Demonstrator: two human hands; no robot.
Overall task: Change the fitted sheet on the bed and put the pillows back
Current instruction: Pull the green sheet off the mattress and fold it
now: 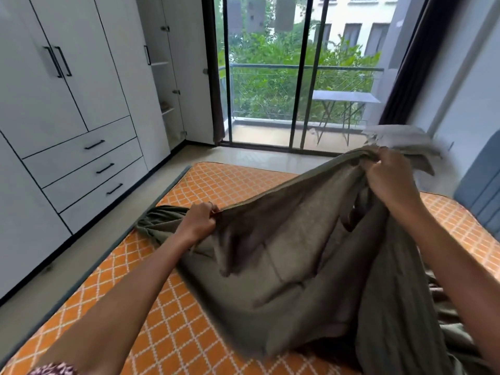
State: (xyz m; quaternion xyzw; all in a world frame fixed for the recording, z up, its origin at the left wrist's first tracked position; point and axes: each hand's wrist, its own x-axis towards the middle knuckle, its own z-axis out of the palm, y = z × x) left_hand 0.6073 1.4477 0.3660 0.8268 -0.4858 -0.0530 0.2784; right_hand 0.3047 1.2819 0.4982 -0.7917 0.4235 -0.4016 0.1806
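Observation:
An olive-green fitted sheet [297, 239] is lifted above the bare orange mattress [167, 334], which has a white diamond pattern. My left hand [200, 221] grips the sheet's edge low on the left. My right hand [387, 177] holds the same edge higher up on the right, so the cloth hangs between them in folds. The rest of the sheet piles on the mattress at the lower right. A bunched end of it lies near the mattress's left edge. A grey pillow [397, 139] shows blurred behind the raised sheet at the far right.
White wardrobes with drawers [81, 163] line the left wall, with a strip of floor [113, 228] between them and the bed. A glass sliding door [297, 77] to a balcony stands ahead. A blue padded headboard [479, 190] is at the right.

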